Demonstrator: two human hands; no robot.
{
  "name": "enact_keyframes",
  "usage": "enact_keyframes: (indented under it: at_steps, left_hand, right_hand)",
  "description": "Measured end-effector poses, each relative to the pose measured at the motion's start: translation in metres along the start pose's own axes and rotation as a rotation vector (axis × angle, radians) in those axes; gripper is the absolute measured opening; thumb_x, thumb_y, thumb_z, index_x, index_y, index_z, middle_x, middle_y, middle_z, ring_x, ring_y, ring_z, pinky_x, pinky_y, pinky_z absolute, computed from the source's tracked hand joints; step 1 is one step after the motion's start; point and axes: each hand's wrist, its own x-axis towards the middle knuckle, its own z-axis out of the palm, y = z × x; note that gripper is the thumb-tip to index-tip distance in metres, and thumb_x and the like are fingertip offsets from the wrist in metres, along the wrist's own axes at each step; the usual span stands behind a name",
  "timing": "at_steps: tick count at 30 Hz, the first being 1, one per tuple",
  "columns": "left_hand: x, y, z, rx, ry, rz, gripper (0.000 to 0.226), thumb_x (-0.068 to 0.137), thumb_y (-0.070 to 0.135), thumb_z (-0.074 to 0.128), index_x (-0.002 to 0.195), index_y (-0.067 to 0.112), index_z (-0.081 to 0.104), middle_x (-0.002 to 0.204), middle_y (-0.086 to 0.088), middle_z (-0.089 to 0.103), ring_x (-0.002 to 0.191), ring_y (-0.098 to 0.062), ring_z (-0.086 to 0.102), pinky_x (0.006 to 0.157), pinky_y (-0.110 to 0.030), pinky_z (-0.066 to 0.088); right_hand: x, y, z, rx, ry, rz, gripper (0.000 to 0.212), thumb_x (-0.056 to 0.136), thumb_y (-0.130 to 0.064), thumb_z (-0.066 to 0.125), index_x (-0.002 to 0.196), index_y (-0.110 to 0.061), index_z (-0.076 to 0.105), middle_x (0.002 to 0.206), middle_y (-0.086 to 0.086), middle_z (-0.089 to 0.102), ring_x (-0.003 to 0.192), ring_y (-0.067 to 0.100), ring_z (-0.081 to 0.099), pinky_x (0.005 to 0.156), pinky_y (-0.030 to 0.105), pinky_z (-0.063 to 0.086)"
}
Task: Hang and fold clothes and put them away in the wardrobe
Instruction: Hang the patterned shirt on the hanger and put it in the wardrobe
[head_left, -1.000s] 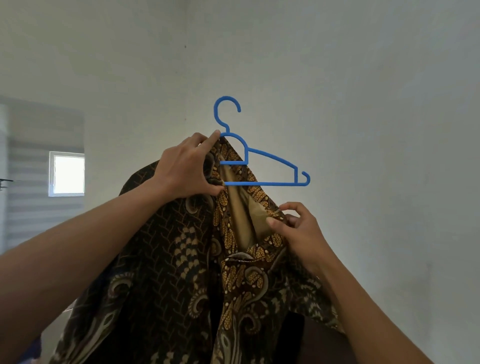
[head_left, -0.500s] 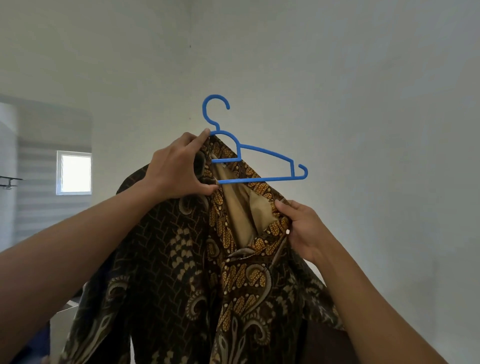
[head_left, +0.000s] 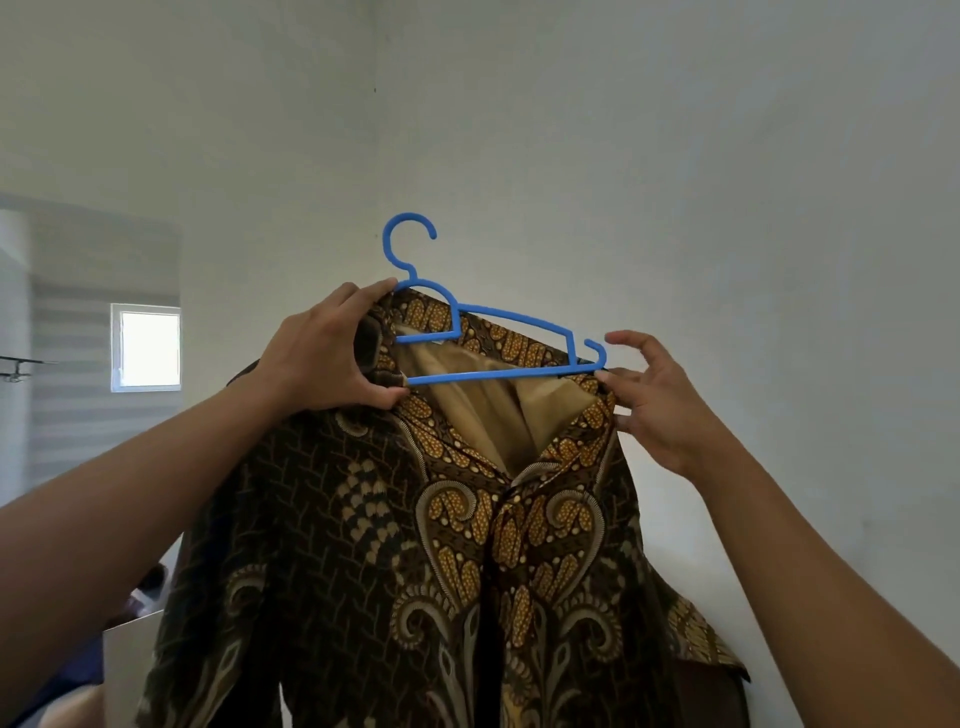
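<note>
Pale bare walls fill the background, with a small bright window (head_left: 148, 345) far off on the left. A second ago my right hand (head_left: 660, 410) was low on the open front of the batik shirt (head_left: 363, 519). Now it has come up to the right tip of the blue hanger (head_left: 511, 317), where thumb and lower fingers pinch the shoulder edge of the cloth and the forefinger stands free. The hanger has levelled out, and the collar spreads along its right arm instead of sagging below it. My left hand (head_left: 327, 358) has kept its place, clamped round the collar and the hanger's neck just under the hook. The shirt hangs in the air before me, with its lining showing. I judge the right shoulder nearly seated; next comes the wardrobe, which is not in view.
</note>
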Motion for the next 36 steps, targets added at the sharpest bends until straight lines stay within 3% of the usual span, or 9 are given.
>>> enact_keyframes:
  at_steps: [6,11,15,20,24,27,31,33,36]
  left_hand:
    - [0.002,-0.005,-0.001,-0.029,-0.065,0.031,0.122,0.051,0.062,0.087,0.152,0.03,0.026,0.125,0.001,0.052,0.103,-0.02,0.058,0.082,-0.039,0.057]
    - [0.006,0.007,0.004,0.048,-0.109,0.046,0.123,0.053,0.068,0.083,0.154,0.033,0.022,0.122,0.003,0.049,0.1,-0.019,0.057,0.08,-0.038,0.057]
    - [0.013,0.023,0.006,0.133,-0.069,0.065,0.122,0.055,0.07,0.08,0.155,0.029,0.022,0.122,0.001,0.05,0.094,-0.02,0.058,0.072,-0.036,0.056]
    - [0.019,0.037,0.006,0.226,-0.044,0.089,0.119,0.057,0.069,0.079,0.155,0.026,0.025,0.121,-0.001,0.051,0.092,-0.02,0.057,0.065,-0.03,0.049]
    - [0.02,0.048,0.007,0.066,0.015,-0.027,0.122,0.054,0.069,0.081,0.154,0.026,0.028,0.122,-0.001,0.052,0.102,-0.022,0.059,0.074,-0.032,0.047]
    - [0.018,0.05,0.004,0.04,0.027,-0.041,0.122,0.053,0.071,0.08,0.154,0.026,0.027,0.121,0.0,0.051,0.101,-0.02,0.058,0.076,-0.032,0.047]
    - [0.015,0.045,0.001,0.01,0.034,-0.029,0.124,0.052,0.07,0.079,0.155,0.025,0.026,0.122,0.0,0.051,0.099,-0.019,0.058,0.075,-0.032,0.05]
    - [0.014,0.044,0.002,-0.005,0.034,-0.003,0.124,0.053,0.069,0.081,0.155,0.024,0.027,0.123,0.0,0.051,0.098,-0.018,0.057,0.073,-0.03,0.049]
    - [0.011,0.046,0.006,-0.018,0.037,0.052,0.123,0.054,0.068,0.081,0.155,0.023,0.027,0.124,-0.002,0.051,0.098,-0.016,0.057,0.073,-0.03,0.051]
  right_hand:
    - [-0.001,-0.007,-0.014,-0.537,0.002,-0.158,0.026,0.096,-0.003,0.057,0.101,-0.022,0.074,0.101,0.0,0.075,0.091,0.02,0.069,0.072,0.035,0.06]
    - [0.005,-0.011,-0.01,-1.01,0.008,-0.216,0.033,0.098,0.0,0.05,0.109,-0.017,0.076,0.112,0.001,0.07,0.078,0.003,0.058,0.064,0.011,0.041]
    - [0.009,-0.016,0.007,-1.3,0.129,-0.257,0.035,0.095,-0.001,0.049,0.12,-0.012,0.07,0.111,0.008,0.056,0.088,0.02,0.054,0.072,0.026,0.046]
    - [-0.001,-0.036,0.047,-1.053,0.161,-0.429,0.034,0.093,-0.006,0.052,0.12,-0.016,0.071,0.112,0.004,0.06,0.103,0.019,0.059,0.09,0.024,0.044]
    - [-0.02,-0.035,0.08,-1.164,-0.279,-0.399,0.035,0.094,-0.016,0.061,0.128,-0.024,0.066,0.134,-0.005,0.056,0.122,0.01,0.052,0.11,0.02,0.031]
    - [-0.022,-0.03,0.079,-1.167,-0.527,-0.3,0.045,0.093,-0.035,0.064,0.137,-0.032,0.054,0.115,-0.011,0.064,0.087,0.002,0.062,0.083,0.024,0.053]
    - [-0.008,-0.037,0.073,-0.949,-0.038,-0.596,0.016,0.095,-0.041,0.058,0.106,-0.03,0.06,0.084,-0.01,0.06,0.071,0.006,0.056,0.064,0.026,0.049]
    - [0.005,-0.044,0.07,-0.962,0.12,-0.701,0.019,0.093,-0.039,0.06,0.11,-0.028,0.061,0.099,-0.007,0.058,0.092,0.01,0.053,0.078,0.03,0.049]
    - [0.026,-0.054,0.07,-1.081,0.079,-0.656,0.034,0.092,-0.04,0.062,0.124,-0.03,0.059,0.117,-0.004,0.055,0.112,0.014,0.048,0.095,0.043,0.046]
